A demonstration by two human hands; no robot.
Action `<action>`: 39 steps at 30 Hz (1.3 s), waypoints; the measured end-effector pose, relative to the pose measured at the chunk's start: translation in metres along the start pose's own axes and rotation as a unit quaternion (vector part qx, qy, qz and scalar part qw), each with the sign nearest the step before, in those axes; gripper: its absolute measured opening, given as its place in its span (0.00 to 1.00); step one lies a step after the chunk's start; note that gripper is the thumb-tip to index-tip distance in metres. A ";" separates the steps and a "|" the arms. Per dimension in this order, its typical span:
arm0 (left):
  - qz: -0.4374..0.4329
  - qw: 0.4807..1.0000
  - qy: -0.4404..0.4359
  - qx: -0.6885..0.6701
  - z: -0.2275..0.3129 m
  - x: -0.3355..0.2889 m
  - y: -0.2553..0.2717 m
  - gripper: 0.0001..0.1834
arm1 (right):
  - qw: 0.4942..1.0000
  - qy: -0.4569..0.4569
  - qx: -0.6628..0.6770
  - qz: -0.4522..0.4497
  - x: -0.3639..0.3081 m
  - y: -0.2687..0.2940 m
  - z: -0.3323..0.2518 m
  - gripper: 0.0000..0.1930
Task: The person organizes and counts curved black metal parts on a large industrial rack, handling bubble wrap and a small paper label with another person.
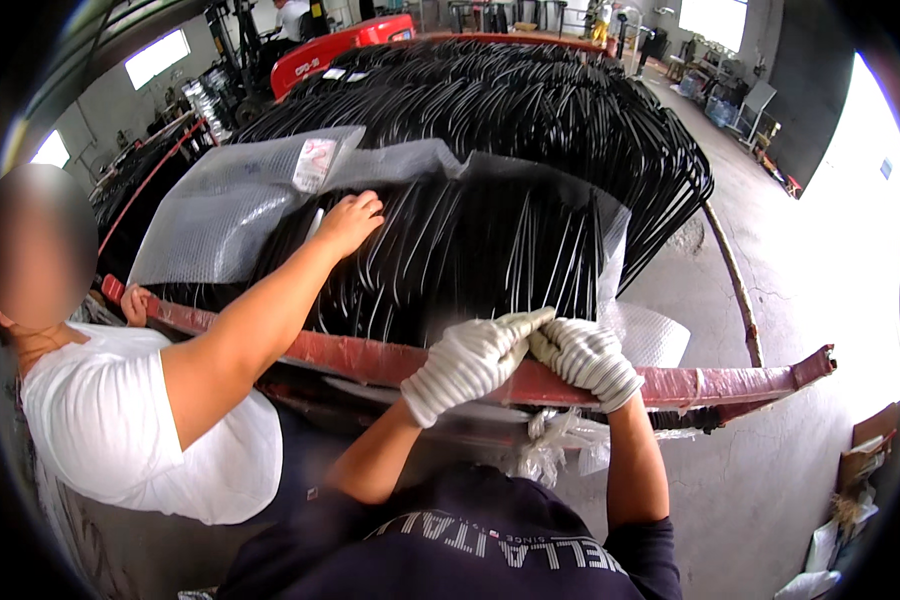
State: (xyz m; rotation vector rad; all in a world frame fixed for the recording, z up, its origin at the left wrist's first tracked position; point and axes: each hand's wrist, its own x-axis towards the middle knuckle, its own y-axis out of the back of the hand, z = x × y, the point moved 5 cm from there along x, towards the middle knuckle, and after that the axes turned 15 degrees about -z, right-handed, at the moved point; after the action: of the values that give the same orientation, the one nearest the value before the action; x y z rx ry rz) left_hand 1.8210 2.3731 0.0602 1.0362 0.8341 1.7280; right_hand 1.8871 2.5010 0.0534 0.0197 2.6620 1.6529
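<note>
Both my hands wear white knit gloves and meet at the near edge of a red metal rack rail (730, 385). My left hand (467, 362) and my right hand (585, 358) pinch the lower edge of a clear plastic sheet (610, 250) that lies over a big pile of black bent metal rods (490, 110). The fingers of both are closed on the film. A co-worker in a white shirt stands at my left, one bare hand (350, 220) flat on a bubble-wrap sheet (220, 215) over the rods, the other hand (133, 303) on the rail.
A red forklift (340, 45) stands behind the pile. A bubble-wrap piece (650, 335) hangs past the rail on the right. Concrete floor (770, 230) stretches right, with cardboard (875, 440) by the wall. Another rod rack (140, 170) is at the far left.
</note>
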 end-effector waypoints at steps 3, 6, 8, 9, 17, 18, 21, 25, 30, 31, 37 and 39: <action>0.013 1.000 -0.015 0.020 0.003 -0.002 0.003 0.27 | 0.999 0.038 -0.007 0.038 -0.001 0.000 -0.002 0.16; 0.022 0.999 -0.016 0.038 -0.001 -0.003 0.001 0.25 | 0.999 0.028 -0.002 0.017 0.002 -0.002 0.000 0.16; 0.019 0.999 -0.013 0.040 0.002 -0.003 0.002 0.23 | 1.000 0.022 0.007 0.007 0.002 -0.003 0.000 0.16; 0.017 0.999 -0.012 0.042 0.004 -0.003 0.004 0.22 | 1.000 0.011 0.014 0.003 0.001 -0.004 0.002 0.16; -0.003 0.999 0.026 0.041 0.003 -0.001 0.004 0.11 | 1.000 -0.013 -0.026 -0.007 0.000 -0.007 0.004 0.20; -0.010 0.998 0.035 0.052 0.005 -0.001 0.005 0.10 | 1.000 -0.014 -0.021 -0.007 0.001 -0.006 0.003 0.21; 0.003 0.998 0.028 0.061 0.004 -0.001 0.006 0.08 | 1.000 0.004 -0.005 0.005 0.003 -0.005 0.002 0.24; 0.002 0.999 0.027 0.043 0.004 0.000 0.006 0.08 | 0.999 0.026 -0.006 0.028 0.002 -0.004 0.001 0.26; -0.011 0.999 0.037 0.029 0.000 -0.001 0.004 0.08 | 1.000 -0.008 -0.006 0.000 0.001 -0.004 0.001 0.19; -0.015 0.998 0.051 0.034 0.000 0.000 0.004 0.07 | 1.000 -0.015 0.002 -0.010 0.001 -0.004 0.003 0.19; -0.004 0.992 0.088 0.092 -0.007 -0.005 -0.004 0.09 | 0.999 -0.002 0.035 -0.014 0.000 0.001 -0.005 0.15; 0.023 0.991 0.069 0.115 -0.008 -0.006 -0.006 0.10 | 0.999 0.010 0.039 0.010 0.000 0.001 -0.006 0.15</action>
State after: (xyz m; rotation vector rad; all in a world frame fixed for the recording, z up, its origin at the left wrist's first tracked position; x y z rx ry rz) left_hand 1.8173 2.3684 0.0503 1.1016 1.1264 1.7882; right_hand 1.8870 2.4958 0.0567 0.0313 2.7478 1.5619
